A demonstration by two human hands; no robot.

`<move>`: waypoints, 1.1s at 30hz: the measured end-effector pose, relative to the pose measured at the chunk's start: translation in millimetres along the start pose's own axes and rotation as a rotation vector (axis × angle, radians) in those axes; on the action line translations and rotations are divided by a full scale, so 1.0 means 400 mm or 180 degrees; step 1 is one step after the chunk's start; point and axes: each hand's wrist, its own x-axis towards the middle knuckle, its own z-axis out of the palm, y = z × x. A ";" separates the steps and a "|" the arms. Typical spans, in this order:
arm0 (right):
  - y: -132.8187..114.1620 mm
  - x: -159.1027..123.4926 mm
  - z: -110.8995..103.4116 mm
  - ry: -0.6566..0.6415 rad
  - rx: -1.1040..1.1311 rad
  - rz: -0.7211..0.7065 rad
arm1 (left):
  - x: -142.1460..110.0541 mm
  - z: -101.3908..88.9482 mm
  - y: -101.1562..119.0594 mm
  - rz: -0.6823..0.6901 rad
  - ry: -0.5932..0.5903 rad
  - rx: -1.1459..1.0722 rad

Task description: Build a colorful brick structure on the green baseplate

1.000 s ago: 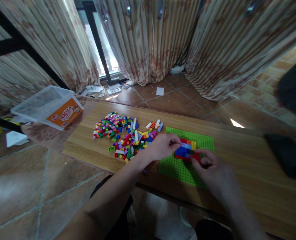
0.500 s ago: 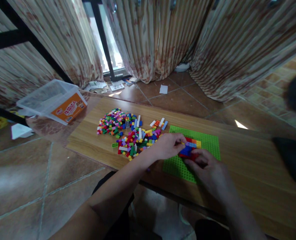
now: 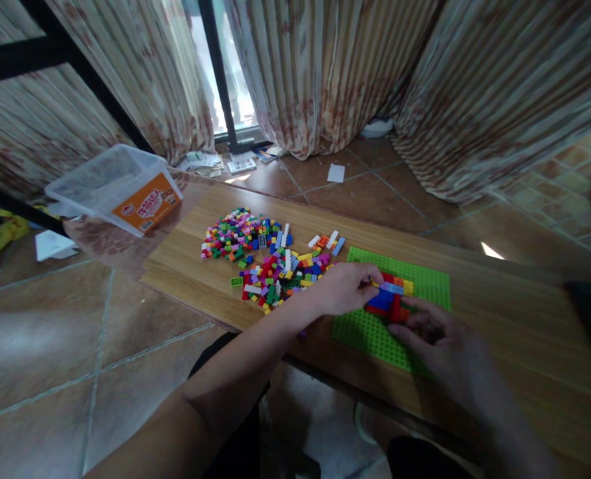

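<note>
Head view: a person is sitting at a long wooden table, both hands working over a patch of coloured bricks that is lying on a green baseplate. Left hand is resting at the patch's left edge, thumb and forefinger drawn near each other; whether a brick is sitting between them, I cannot tell. Right hand is bending in from the other side, thumb and fingers apparently pinching a red brick at the patch's near right corner. Blue, red, yellow and pale blue are showing between the hands (studs too blurred for counting). Loose bricks are lying just left of the baseplate, close under the left forearm. Likely troubles, judging from here: a downward push off-centre could be tipping the red brick, leaving it crooked on its studs; a hard squeeze from the right could be prying neighbouring pieces loose if they are poorly seated. Fingers are hiding both ends, so a misaligned row could be going unnoticed. A dropping left forearm could be scattering the loose bricks.
</note>
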 end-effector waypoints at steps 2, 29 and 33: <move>0.001 0.000 0.001 -0.0105 -0.0041 0.0064 | 0.001 0.001 -0.002 -0.0006 -0.0022 0.0005; -0.014 -0.007 0.019 0.0456 -0.0541 0.0009 | -0.005 -0.007 0.012 -0.0021 -0.0080 0.0040; 0.012 -0.008 -0.014 0.0526 -0.0124 0.0003 | -0.003 -0.004 0.010 -0.0029 -0.0071 0.0067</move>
